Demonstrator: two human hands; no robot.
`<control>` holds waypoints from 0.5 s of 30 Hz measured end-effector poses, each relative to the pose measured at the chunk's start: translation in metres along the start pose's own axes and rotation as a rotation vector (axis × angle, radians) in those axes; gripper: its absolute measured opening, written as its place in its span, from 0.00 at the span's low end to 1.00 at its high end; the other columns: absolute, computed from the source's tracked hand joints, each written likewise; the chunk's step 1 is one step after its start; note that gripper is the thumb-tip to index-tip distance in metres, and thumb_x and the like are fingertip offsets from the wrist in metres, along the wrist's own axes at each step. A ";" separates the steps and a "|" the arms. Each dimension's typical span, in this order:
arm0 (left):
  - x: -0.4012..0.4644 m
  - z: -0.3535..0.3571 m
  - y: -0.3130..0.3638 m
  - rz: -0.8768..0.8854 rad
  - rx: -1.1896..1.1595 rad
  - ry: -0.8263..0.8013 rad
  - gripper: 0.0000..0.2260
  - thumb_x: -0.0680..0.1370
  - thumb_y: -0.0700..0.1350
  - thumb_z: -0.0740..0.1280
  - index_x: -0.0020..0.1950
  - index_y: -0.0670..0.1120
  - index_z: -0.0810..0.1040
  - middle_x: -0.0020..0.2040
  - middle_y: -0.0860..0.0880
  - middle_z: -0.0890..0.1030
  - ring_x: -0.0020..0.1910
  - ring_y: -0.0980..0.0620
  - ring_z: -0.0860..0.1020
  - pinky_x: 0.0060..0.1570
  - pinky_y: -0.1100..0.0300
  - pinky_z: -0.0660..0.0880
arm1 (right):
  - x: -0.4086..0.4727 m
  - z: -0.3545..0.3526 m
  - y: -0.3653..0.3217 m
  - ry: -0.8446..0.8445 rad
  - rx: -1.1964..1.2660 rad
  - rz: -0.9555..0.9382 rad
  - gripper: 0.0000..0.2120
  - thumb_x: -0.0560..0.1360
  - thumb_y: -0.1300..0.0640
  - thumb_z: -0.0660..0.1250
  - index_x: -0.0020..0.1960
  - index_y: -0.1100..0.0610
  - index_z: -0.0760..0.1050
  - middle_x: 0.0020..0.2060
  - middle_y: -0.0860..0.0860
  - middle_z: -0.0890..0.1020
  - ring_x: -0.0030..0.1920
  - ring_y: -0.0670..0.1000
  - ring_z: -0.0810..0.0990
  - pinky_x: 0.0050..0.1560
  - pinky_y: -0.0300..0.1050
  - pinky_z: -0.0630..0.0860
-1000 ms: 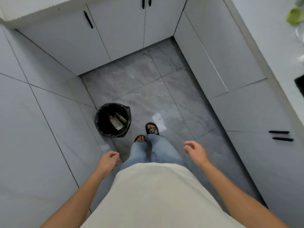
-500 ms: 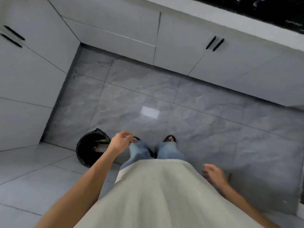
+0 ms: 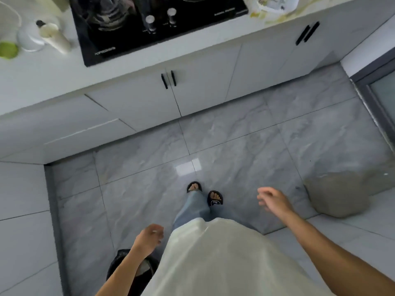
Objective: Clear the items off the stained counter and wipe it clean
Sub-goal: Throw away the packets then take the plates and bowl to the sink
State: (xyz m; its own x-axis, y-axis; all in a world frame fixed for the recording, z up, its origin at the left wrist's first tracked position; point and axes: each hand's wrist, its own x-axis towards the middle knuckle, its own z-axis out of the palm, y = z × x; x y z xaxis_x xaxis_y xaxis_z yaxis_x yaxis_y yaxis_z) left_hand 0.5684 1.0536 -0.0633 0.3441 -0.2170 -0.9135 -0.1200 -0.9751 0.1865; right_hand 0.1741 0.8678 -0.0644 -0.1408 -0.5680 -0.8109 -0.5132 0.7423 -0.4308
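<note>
Both hands empty, left hand [image 3: 149, 238] and right hand [image 3: 272, 199] loose, mid clearing step imo; next: grab stuff off stained counter [image 3: 277, 19] w/ right.

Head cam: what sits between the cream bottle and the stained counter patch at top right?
The black cooktop with its two knobs fills the stretch between the cream bottle and the stained counter patch. It shows in the head view.

Loose cream shirt [image 3: 224, 259], faded blue jeans [image 3: 192, 208], black open-toed slippers [image 3: 215, 198], bare forearms
</note>
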 end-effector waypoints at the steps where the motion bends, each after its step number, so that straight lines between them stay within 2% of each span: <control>1: 0.001 -0.002 0.008 -0.004 0.044 -0.012 0.10 0.83 0.32 0.62 0.48 0.41 0.80 0.40 0.42 0.79 0.35 0.45 0.75 0.30 0.62 0.72 | 0.007 -0.006 -0.011 0.021 0.054 -0.006 0.08 0.83 0.60 0.65 0.59 0.56 0.81 0.51 0.58 0.86 0.49 0.58 0.86 0.49 0.53 0.81; 4: 0.013 -0.010 0.041 0.001 0.193 -0.084 0.13 0.83 0.29 0.61 0.46 0.42 0.80 0.34 0.44 0.77 0.25 0.51 0.74 0.22 0.67 0.69 | 0.024 -0.024 -0.040 0.080 0.169 -0.028 0.07 0.83 0.58 0.66 0.58 0.55 0.82 0.51 0.56 0.87 0.47 0.55 0.85 0.45 0.47 0.79; 5: 0.019 -0.013 0.056 -0.001 0.246 -0.081 0.13 0.82 0.29 0.61 0.46 0.41 0.81 0.30 0.46 0.76 0.21 0.54 0.72 0.21 0.68 0.66 | 0.029 -0.031 -0.048 0.093 0.193 -0.031 0.07 0.83 0.57 0.66 0.58 0.54 0.82 0.51 0.55 0.87 0.47 0.54 0.86 0.46 0.47 0.79; 7: 0.033 -0.017 0.093 0.005 0.344 -0.072 0.11 0.82 0.31 0.62 0.50 0.39 0.83 0.26 0.50 0.76 0.19 0.56 0.70 0.22 0.68 0.63 | 0.037 -0.042 -0.062 0.097 0.208 -0.029 0.07 0.83 0.56 0.67 0.58 0.52 0.82 0.51 0.54 0.87 0.47 0.53 0.86 0.50 0.51 0.81; 11: 0.054 -0.014 0.197 0.069 0.457 -0.147 0.09 0.84 0.33 0.61 0.56 0.39 0.81 0.32 0.49 0.76 0.27 0.53 0.72 0.23 0.66 0.63 | 0.046 -0.056 -0.068 0.134 0.150 0.014 0.09 0.83 0.56 0.67 0.58 0.57 0.83 0.53 0.57 0.86 0.54 0.59 0.86 0.62 0.61 0.80; 13: 0.059 -0.008 0.254 0.101 0.442 -0.185 0.08 0.84 0.33 0.61 0.55 0.40 0.79 0.37 0.45 0.78 0.31 0.50 0.74 0.22 0.68 0.65 | 0.045 -0.058 -0.061 0.144 0.109 0.060 0.11 0.84 0.55 0.66 0.61 0.57 0.83 0.55 0.55 0.86 0.57 0.59 0.84 0.63 0.60 0.80; 15: 0.063 0.001 0.312 0.142 0.380 -0.171 0.07 0.85 0.35 0.62 0.53 0.41 0.80 0.43 0.41 0.81 0.34 0.48 0.77 0.28 0.65 0.70 | 0.044 -0.058 -0.050 0.136 0.184 0.129 0.10 0.84 0.55 0.66 0.62 0.56 0.81 0.57 0.55 0.85 0.56 0.58 0.84 0.57 0.54 0.82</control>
State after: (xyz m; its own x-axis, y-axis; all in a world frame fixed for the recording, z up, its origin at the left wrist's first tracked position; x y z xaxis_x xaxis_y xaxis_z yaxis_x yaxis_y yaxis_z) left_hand 0.5519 0.7359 -0.0632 0.1439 -0.3061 -0.9411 -0.5002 -0.8430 0.1977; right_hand 0.1446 0.7857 -0.0557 -0.3137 -0.4980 -0.8084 -0.3232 0.8566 -0.4022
